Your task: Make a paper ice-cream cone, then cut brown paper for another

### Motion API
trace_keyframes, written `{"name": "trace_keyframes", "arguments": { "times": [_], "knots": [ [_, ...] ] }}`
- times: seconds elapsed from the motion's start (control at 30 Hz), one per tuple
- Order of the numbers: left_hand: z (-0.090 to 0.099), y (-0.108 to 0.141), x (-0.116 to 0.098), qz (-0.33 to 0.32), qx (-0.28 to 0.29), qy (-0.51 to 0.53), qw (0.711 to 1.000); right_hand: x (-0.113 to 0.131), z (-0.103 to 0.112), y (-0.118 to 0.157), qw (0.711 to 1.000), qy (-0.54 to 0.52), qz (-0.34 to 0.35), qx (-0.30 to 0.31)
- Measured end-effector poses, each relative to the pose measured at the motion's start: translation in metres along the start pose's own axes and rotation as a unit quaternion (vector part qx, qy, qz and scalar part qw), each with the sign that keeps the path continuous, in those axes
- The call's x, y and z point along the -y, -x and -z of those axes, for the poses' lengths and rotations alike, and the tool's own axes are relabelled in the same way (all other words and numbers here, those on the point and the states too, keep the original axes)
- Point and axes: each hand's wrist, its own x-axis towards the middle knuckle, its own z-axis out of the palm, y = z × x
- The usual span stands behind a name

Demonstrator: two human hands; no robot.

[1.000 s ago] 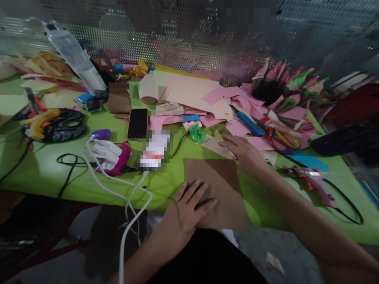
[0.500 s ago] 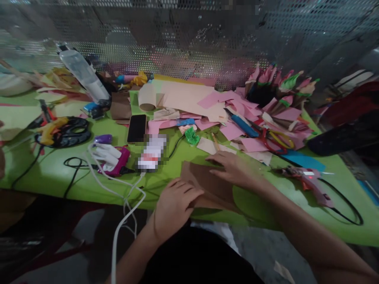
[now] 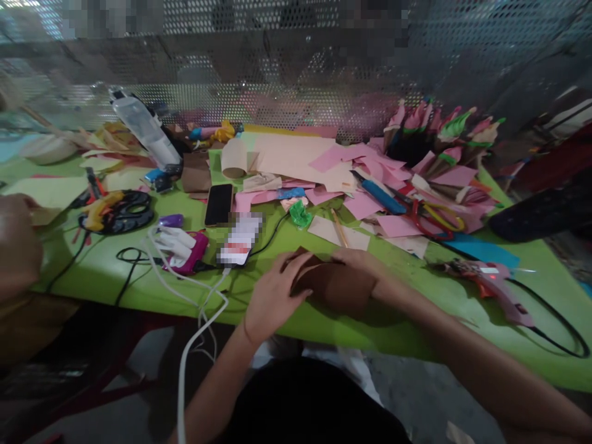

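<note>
A sheet of brown paper (image 3: 342, 287) is curled up off the green table, with both hands on it. My left hand (image 3: 277, 293) grips its left edge, the thumb on the near side and the fingers behind. At its far right edge is my right hand (image 3: 363, 265), its fingertips bent over the paper and partly hidden. Just beyond the paper lie a pencil (image 3: 339, 228) on a pale card and a crumpled green piece (image 3: 300, 214). A lit phone (image 3: 240, 240) with a white cable is left of my left hand.
A pink glue gun (image 3: 497, 287) lies at right, near scissors (image 3: 435, 219) and a blue cutter (image 3: 382, 195). Pink paper scraps (image 3: 374, 163) spread behind. At left are a magenta adapter (image 3: 187, 250), a tape roll (image 3: 134, 209) and another person's arm (image 3: 18, 246).
The brown paper, flatter on the table before, is now lifted and curled between my hands. The other person's arm reaches further in at the left, and the view has shifted slightly.
</note>
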Motion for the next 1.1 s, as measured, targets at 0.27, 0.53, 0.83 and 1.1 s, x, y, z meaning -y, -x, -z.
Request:
{"name": "trace_keyframes", "arguments": {
  "times": [0.27,0.53,0.83,1.1],
  "knots": [
    [0.008,-0.012,-0.001,0.0,-0.047,0.067,0.997,0.007,0.024,0.011,0.984,-0.147,0.058,-0.078],
    [-0.001,-0.045,0.0,0.123,-0.147,0.319,0.928,0.0,0.037,0.01,0.906,-0.309,0.055,-0.286],
    [0.005,-0.08,-0.009,0.144,-0.258,0.323,0.899,-0.007,0.038,-0.006,0.839,-0.473,0.009,-0.269],
    [-0.011,-0.073,-0.007,0.105,-0.238,0.364,0.894,-0.008,0.026,-0.011,0.791,-0.517,-0.074,-0.319]
  ]
}}
